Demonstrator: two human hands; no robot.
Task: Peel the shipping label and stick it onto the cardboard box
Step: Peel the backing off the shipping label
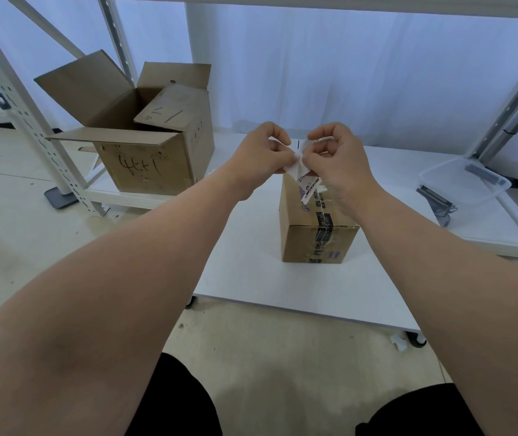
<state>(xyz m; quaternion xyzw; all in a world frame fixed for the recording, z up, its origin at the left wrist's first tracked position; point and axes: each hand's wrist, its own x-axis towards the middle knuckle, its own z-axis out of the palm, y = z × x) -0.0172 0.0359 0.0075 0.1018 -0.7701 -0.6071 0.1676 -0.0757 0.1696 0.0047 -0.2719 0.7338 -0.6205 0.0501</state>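
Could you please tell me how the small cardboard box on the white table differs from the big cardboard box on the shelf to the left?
The small cardboard box is sealed with printed tape; the large cardboard box has its flaps open. The small one stands on the white table, the large one on the low shelf. The large box has handwritten black marks on its side; the small one shows only tape print. Both are plain brown cardboard.

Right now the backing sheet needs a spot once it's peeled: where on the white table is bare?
Bare table left of the box, along the near edge, and right toward the tub. Both hands and the label crowd above the box.
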